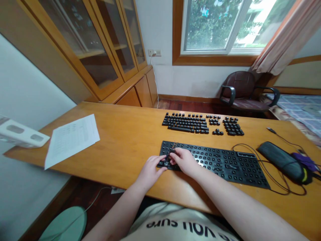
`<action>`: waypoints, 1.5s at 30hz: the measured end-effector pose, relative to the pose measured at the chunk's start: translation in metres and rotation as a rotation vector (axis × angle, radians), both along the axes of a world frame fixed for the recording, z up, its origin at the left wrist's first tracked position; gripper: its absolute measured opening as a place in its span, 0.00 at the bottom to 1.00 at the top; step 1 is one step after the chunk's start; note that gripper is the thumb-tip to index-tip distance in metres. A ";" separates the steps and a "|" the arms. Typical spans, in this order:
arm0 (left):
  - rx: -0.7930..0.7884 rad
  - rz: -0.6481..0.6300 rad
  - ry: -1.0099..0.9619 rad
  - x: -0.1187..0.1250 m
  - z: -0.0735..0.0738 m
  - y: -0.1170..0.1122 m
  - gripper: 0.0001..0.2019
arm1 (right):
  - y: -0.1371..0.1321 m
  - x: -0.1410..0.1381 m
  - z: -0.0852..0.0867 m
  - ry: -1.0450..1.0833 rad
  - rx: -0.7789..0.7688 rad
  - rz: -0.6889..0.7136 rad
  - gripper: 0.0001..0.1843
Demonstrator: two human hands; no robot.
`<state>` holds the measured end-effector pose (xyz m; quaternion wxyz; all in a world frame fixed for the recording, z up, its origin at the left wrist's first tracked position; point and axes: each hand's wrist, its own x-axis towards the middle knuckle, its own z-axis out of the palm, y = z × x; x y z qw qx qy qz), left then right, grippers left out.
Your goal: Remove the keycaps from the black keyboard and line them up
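A black keyboard base (208,157) lies on the desk in front of me, most of its keycaps off and its switch posts bare. My left hand (151,169) is at its left end, thumb by the front edge and fingers on the keys, gripping that corner. A few keycaps (166,164) sit there between my hands. Fingertips pinched, my right hand (184,160) holds a small dark tool with thin wires sticking up, which looks like a keycap puller (174,146). Its lower part is hidden by my fingers. Behind the base, the loose black keycaps (187,124) are laid out in keyboard order.
On the right lie a dark pencil case (283,160), a purple item (304,160) and the keyboard's cable (271,170). Papers (72,139) and a white box-like object (22,134) are at the left. Beyond the desk stand a chair (240,90) and a glass-doored cabinet (100,50).
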<state>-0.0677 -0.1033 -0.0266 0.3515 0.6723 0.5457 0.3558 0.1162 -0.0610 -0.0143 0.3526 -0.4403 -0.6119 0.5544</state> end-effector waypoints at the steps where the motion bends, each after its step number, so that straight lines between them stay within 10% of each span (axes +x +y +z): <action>1: 0.008 0.004 0.000 0.000 -0.001 0.000 0.21 | -0.002 -0.003 0.003 -0.059 0.058 0.007 0.11; 10: 0.195 -0.042 0.216 -0.003 -0.014 0.000 0.16 | -0.005 -0.012 0.024 -0.532 0.531 0.182 0.12; 22: 0.214 -0.094 0.285 0.000 -0.008 0.002 0.09 | -0.004 0.006 0.003 -0.382 0.677 0.298 0.11; 37: 0.212 -0.030 0.270 0.004 -0.007 0.003 0.10 | -0.006 0.007 0.003 -0.344 0.561 0.098 0.14; 45: 0.030 0.172 0.024 0.019 0.005 -0.001 0.16 | 0.004 0.010 -0.009 0.205 0.129 -0.080 0.12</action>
